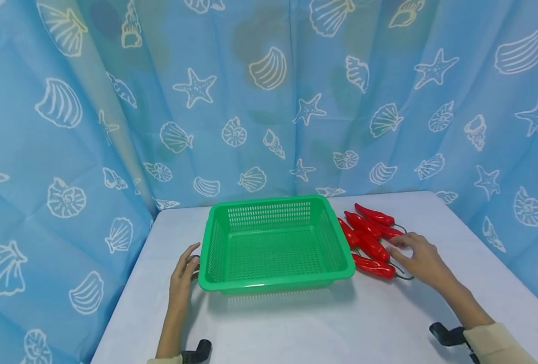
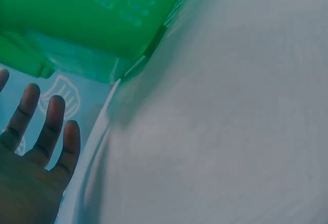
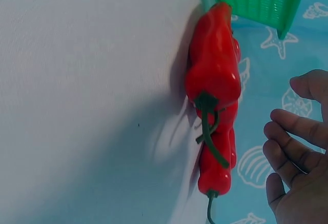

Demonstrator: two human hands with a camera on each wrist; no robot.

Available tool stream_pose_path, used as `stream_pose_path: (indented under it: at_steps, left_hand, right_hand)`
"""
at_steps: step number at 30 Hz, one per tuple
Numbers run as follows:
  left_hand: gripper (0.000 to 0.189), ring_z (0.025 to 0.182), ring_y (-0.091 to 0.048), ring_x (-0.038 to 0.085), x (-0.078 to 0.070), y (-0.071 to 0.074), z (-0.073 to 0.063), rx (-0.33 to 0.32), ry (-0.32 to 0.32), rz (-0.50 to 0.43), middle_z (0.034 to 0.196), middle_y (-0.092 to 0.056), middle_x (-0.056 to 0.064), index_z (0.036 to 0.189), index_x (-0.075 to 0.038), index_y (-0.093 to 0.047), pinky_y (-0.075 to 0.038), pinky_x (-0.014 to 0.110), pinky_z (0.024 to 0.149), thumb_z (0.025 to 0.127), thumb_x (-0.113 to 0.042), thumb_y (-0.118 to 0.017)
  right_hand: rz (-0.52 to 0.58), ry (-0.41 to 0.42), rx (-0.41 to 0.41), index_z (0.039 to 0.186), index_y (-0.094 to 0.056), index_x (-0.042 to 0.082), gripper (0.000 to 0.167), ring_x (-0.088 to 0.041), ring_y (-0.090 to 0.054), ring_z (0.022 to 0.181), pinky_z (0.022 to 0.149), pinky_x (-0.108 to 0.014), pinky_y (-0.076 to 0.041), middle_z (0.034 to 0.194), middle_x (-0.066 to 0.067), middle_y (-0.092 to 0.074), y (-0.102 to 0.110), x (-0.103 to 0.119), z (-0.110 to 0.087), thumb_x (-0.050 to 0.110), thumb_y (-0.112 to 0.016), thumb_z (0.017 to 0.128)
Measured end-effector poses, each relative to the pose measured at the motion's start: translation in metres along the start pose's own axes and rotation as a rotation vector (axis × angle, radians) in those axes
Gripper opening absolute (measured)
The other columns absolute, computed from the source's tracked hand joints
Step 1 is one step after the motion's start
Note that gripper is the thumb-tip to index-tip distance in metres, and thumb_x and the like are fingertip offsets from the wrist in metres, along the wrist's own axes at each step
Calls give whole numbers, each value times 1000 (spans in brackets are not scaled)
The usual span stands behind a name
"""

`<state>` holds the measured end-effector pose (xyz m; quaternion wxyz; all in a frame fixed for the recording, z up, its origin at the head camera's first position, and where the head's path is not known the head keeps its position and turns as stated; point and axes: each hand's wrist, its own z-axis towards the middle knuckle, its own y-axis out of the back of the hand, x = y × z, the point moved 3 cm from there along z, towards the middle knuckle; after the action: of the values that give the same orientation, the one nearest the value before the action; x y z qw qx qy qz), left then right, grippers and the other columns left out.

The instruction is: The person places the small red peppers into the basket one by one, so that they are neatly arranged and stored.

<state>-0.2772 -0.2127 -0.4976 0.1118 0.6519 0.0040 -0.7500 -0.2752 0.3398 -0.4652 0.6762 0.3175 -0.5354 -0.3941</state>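
Observation:
A green plastic basket [image 1: 269,253] with slotted walls stands on the white table, with nothing inside it. Just off its left rim, my left hand [image 1: 183,270] holds nothing. In the left wrist view, that hand's fingers [image 2: 54,116] are spread a little apart from the basket [image 2: 77,24]. Several red chili peppers [image 1: 372,246] with green stems lie in a heap against the basket's right side. My right hand [image 1: 421,260] hovers by their stem ends, its fingers loosely bent. In the right wrist view a gap separates those fingers [image 3: 292,126] from the peppers [image 3: 214,60].
A white cloth covers the table [image 1: 292,333]. Behind it and along both sides hangs a blue curtain [image 1: 260,111] printed with white shells and starfish. Small black devices [image 1: 197,351] are strapped to both wrists below light sleeves.

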Motion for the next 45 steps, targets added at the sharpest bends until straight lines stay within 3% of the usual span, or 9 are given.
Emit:
stream_pose_path:
  at_steps: [3,7,12,18,29,36,45]
  left_hand:
    - [43,104,-59,10,12,1,1,-20,-20,8,121,-57,6,148,-24,-50,-49,30,90,107,-37,-48]
    - [43,106,-60,10,17,-2,-1,-27,-39,13,120,-58,5,147,-25,-52,-50,29,89,106,-39,-50]
    - [42,106,-61,12,16,-4,-2,-51,-62,14,119,-60,5,143,-27,-56,-51,28,87,105,-43,-51]
    - [43,113,-57,11,16,-5,-6,-20,-25,-9,131,-59,4,144,-30,-55,-48,29,91,104,-45,-51]
    - [44,116,-53,23,12,-5,-6,0,-49,23,129,-56,9,146,-31,-53,-34,49,102,104,-43,-52]
    - [44,118,-51,22,13,-4,-4,0,-43,39,130,-56,9,147,-32,-52,-31,49,104,104,-42,-52]
    - [43,118,-50,22,14,-1,-2,13,-34,47,130,-56,11,148,-31,-51,-31,48,103,105,-38,-51]
  right_hand:
    - [-1,25,10,129,-61,0,59,-48,-52,112,67,-54,-58,126,-28,-53,-2,3,2,25,-84,81]
    - [-17,52,18,128,-61,1,59,-47,-51,113,75,-62,-54,125,-27,-54,-3,8,6,21,-86,78]
    - [-14,79,23,125,-64,1,56,-46,-51,113,77,-60,-55,124,-26,-56,-8,17,10,20,-87,77]
    - [-22,93,48,123,-65,1,57,-47,-47,118,83,-66,-50,126,-26,-56,-13,23,10,19,-88,75]
    - [-28,133,76,122,-66,2,58,-44,-50,115,74,-54,-57,120,-21,-59,-25,28,14,19,-91,72]
    - [-51,175,85,119,-69,6,53,-40,-52,114,85,-64,-48,116,-16,-62,-31,33,17,21,-90,72]
    - [-52,190,92,117,-71,8,53,-33,-54,107,87,-60,-42,109,-10,-62,-43,37,17,19,-91,69]
